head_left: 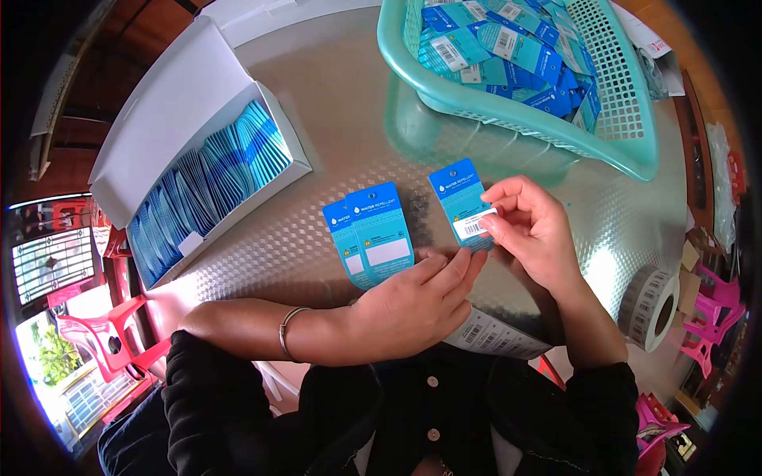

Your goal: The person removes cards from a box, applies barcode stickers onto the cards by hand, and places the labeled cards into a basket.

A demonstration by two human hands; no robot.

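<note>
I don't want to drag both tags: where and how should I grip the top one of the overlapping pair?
I'd pinch the top tag by its upper right edge, from the right: the tag beneath sticks out leftward, and the left hand crowds the lower end.

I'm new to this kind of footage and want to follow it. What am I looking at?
There is no machine: these are a person's two bare hands, seen by one camera worn on the head, looking forward and down. On the shiny table stand an open white box packed with blue-and-teal tags and a green basket of loose ones. Two overlapping tags lie nearer, with a sticker roll at the right. The right hand holds a barcode sticker over a single tag. The left hand has its fingertips near that tag's lower edge; whether they grip it is unclear. A sticker strip shows beside that hand.
</note>
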